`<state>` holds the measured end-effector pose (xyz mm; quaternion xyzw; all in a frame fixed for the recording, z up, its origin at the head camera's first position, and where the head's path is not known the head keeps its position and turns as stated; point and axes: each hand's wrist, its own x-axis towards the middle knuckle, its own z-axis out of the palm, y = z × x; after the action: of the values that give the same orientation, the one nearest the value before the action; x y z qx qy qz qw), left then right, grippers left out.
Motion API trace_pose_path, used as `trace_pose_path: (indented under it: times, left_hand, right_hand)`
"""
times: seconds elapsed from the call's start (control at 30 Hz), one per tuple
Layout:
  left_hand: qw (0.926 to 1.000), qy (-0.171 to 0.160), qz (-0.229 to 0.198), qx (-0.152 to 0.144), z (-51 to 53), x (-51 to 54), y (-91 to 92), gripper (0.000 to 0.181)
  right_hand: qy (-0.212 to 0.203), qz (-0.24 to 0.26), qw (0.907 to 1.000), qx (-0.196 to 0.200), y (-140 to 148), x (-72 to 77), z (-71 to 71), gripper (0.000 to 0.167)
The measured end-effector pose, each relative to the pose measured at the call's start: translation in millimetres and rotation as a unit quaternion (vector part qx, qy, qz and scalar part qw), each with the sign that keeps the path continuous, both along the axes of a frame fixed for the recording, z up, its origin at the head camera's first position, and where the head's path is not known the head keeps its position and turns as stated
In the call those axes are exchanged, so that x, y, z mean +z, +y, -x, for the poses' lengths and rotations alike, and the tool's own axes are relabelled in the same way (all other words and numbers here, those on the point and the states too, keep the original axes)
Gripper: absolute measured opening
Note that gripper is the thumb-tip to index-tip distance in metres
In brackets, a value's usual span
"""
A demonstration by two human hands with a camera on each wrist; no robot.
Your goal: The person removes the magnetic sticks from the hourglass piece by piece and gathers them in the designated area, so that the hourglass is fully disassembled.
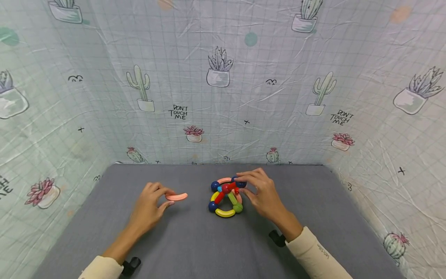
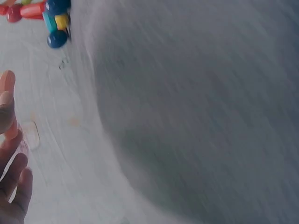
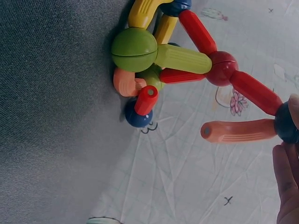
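My left hand [image 1: 148,207] pinches a curved salmon magnetic rod [image 1: 177,197] between thumb and fingers, above the table and left of the built piece. In the left wrist view that rod [image 2: 10,126] shows partly behind the fingers. A structure of magnetic rods and balls stands on the table, with a red ball [image 1: 226,188] at its top and a curved yellow rod [image 1: 225,213] low at the front. My right hand [image 1: 263,193] grips a dark blue ball [image 3: 284,122] on its right side. From that ball run a straight red rod [image 3: 257,93] and a curved salmon rod [image 3: 240,130] with one free end.
Grey cloth covers the table [image 1: 195,248]. Behind and at both sides hangs a pale sheet [image 1: 223,108] printed with cacti. At the structure's base a green ball [image 3: 134,49] rests near the cloth.
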<state>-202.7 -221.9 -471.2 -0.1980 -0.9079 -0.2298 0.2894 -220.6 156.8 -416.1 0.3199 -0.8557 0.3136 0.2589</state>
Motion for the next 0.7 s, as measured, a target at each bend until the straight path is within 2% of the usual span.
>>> trace_pose_path:
  times: [0.13,0.3,0.43,0.7]
  left_hand:
    - [0.9998,-0.008,0.013,0.016,-1.8,-2.1,-20.0,0.039]
    - [0.9987,-0.035,0.023,0.027,-8.4,-3.5,-44.1,0.043]
    - [0.9974,-0.056,0.038,0.024,-17.4,-3.3,-65.2,0.043]
    - [0.9945,-0.068,0.076,0.023,-43.3,-8.3,-113.4,0.048]
  right_hand:
    - [0.002,0.002,1.0,-0.002,1,-0.2,-0.4,0.04]
    - [0.003,0.001,1.0,-0.002,2,-0.3,-0.9,0.04]
    - [0.004,0.003,1.0,0.0,2,-0.3,-1.2,0.04]
    - [0.002,0.006,0.9999,0.007,1,-0.1,-0.3,0.039]
